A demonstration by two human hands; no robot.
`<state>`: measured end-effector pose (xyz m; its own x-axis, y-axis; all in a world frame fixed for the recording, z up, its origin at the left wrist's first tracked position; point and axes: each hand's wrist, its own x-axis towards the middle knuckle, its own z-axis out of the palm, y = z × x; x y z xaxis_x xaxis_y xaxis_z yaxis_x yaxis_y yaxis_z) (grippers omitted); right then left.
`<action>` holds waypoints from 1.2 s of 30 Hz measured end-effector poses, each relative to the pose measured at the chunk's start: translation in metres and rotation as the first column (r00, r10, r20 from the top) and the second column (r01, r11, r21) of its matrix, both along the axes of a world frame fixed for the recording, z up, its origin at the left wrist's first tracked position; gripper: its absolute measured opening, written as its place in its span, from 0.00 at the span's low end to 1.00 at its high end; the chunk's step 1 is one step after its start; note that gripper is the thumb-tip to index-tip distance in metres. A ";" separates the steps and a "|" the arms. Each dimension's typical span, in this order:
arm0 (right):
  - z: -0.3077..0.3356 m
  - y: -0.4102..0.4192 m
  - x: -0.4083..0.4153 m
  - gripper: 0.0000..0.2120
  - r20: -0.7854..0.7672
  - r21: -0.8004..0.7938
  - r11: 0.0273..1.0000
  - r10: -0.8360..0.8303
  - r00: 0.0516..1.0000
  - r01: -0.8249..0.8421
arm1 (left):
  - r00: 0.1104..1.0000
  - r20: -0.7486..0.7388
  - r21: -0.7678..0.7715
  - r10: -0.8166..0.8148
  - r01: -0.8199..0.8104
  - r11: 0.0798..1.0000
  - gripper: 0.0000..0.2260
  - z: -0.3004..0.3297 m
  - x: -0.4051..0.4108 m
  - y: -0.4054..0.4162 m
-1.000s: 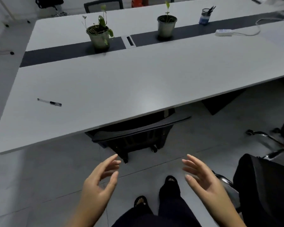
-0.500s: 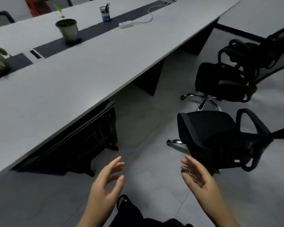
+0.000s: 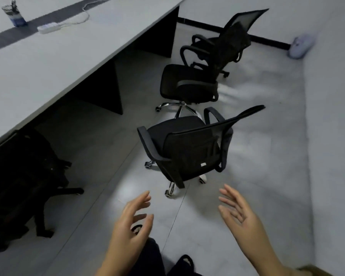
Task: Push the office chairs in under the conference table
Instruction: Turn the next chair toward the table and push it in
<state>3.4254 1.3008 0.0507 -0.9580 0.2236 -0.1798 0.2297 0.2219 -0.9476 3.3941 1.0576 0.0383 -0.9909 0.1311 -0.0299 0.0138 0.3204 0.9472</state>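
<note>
The nearest chair (image 3: 189, 148), at twelve o'clock, is best gripped at its backrest top by the empty, spread left hand (image 3: 130, 220) and right hand (image 3: 240, 214), then rolled toward the conference table (image 3: 54, 50) at ten o'clock.

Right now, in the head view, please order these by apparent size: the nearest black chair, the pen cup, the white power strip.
1. nearest black chair, clearly largest
2. pen cup and white power strip: look alike, both far, unranked
</note>
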 end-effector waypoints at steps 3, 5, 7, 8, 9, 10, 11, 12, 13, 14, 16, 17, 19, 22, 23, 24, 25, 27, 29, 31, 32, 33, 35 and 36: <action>-0.001 0.029 -0.002 0.22 -0.007 0.004 0.999 -0.037 0.999 0.037 | 0.999 -0.010 -0.045 -0.034 0.033 0.998 0.25 0.001 -0.013 0.033; 0.000 0.047 -0.008 0.21 -0.011 0.014 0.998 -0.057 0.998 0.057 | 0.998 -0.010 -0.060 -0.058 0.057 0.997 0.25 0.002 -0.026 0.054; 0.002 0.066 -0.018 0.21 -0.010 0.027 0.997 -0.076 0.997 0.077 | 0.997 -0.019 -0.057 -0.075 0.074 0.996 0.24 0.002 -0.042 0.077; 0.002 0.076 -0.024 0.21 -0.009 0.036 0.995 -0.087 0.996 0.087 | 0.997 -0.022 -0.051 -0.078 0.077 0.996 0.23 0.002 -0.051 0.088; 0.003 0.087 -0.032 0.21 -0.008 0.051 0.994 -0.101 0.995 0.101 | 0.997 -0.024 -0.044 -0.080 0.079 0.996 0.23 0.001 -0.062 0.101; 0.003 0.099 -0.040 0.21 -0.012 0.068 0.991 -0.115 0.993 0.115 | 0.996 -0.030 -0.039 -0.085 0.084 0.996 0.22 0.000 -0.075 0.113; 0.003 0.111 -0.050 0.21 -0.017 0.083 0.988 -0.129 0.991 0.130 | 0.995 -0.040 -0.040 -0.095 0.093 0.995 0.22 -0.001 -0.089 0.126; 0.003 0.124 -0.060 0.21 -0.022 0.092 0.986 -0.141 0.990 0.143 | 0.993 -0.049 -0.042 -0.105 0.103 0.994 0.23 0.000 -0.103 0.139; 0.005 0.137 -0.070 0.21 -0.024 0.099 0.983 -0.153 0.988 0.155 | 0.992 -0.058 -0.043 -0.115 0.113 0.993 0.23 0.002 -0.117 0.151; 0.007 0.149 -0.081 0.21 -0.029 0.106 0.980 -0.164 0.986 0.166 | 0.990 -0.072 -0.045 -0.125 0.122 0.991 0.23 0.005 -0.131 0.163; 0.012 0.169 -0.105 0.21 -0.045 0.114 0.977 -0.179 0.983 0.183 | 0.983 -0.102 -0.055 -0.152 0.147 0.988 0.23 0.011 -0.157 0.183; 0.014 0.177 -0.118 0.21 -0.058 0.118 0.976 -0.178 0.982 0.184 | 0.980 -0.112 -0.064 -0.165 0.159 0.985 0.23 0.013 -0.169 0.190; 0.016 0.190 -0.144 0.21 -0.069 0.139 0.977 -0.156 0.985 0.164 | 0.973 -0.138 -0.111 -0.186 0.171 0.979 0.22 0.013 -0.190 0.200; 0.015 0.203 -0.179 0.21 -0.071 0.167 0.983 -0.071 0.995 0.082 | 0.972 -0.145 -0.212 -0.184 0.151 0.966 0.21 0.006 -0.213 0.206; 0.013 0.208 -0.192 0.21 -0.069 0.191 0.980 -0.032 0.997 0.044 | 0.975 -0.121 -0.261 -0.184 0.147 0.954 0.21 0.003 -0.219 0.206; 0.011 0.213 -0.204 0.21 -0.062 0.224 0.975 0.015 0.998 0.000 | 0.977 -0.096 -0.331 -0.191 0.150 0.932 0.21 0.000 -0.225 0.207; 0.009 0.218 -0.217 0.21 -0.047 0.267 0.962 0.065 0.997 -0.050 | 0.974 -0.086 -0.417 -0.208 0.154 0.896 0.20 -0.004 -0.230 0.208; 0.000 0.230 -0.246 0.21 -0.002 0.372 0.912 0.188 0.982 -0.174 | 0.966 -0.086 -0.566 -0.245 0.156 0.810 0.18 -0.018 -0.240 0.210; -0.014 0.244 -0.273 0.23 0.074 0.515 0.786 0.355 0.932 -0.340 | 0.967 -0.035 -0.677 -0.253 0.163 0.718 0.19 -0.030 -0.249 0.215; -0.034 0.260 -0.298 0.23 0.169 0.645 0.593 0.505 0.847 -0.482 | 0.973 0.001 -0.784 -0.229 0.143 0.605 0.19 -0.041 -0.258 0.220; -0.045 0.267 -0.309 0.22 0.193 0.694 0.505 0.555 0.809 -0.512 | 0.983 0.015 -0.814 -0.182 0.117 0.569 0.19 -0.045 -0.262 0.224; -0.054 0.274 -0.321 0.21 0.195 0.739 0.431 0.600 0.776 -0.518 | 0.991 0.024 -0.844 -0.130 0.090 0.529 0.19 -0.047 -0.265 0.228; -0.066 0.284 -0.343 0.20 0.200 0.784 0.327 0.672 0.713 -0.527 | 0.999 0.028 -0.896 -0.046 0.046 0.441 0.19 -0.048 -0.267 0.237; -0.069 0.287 -0.352 0.20 0.212 0.792 0.285 0.701 0.681 -0.540 | 1.000 0.027 -0.906 -0.010 0.029 0.423 0.19 -0.049 -0.266 0.240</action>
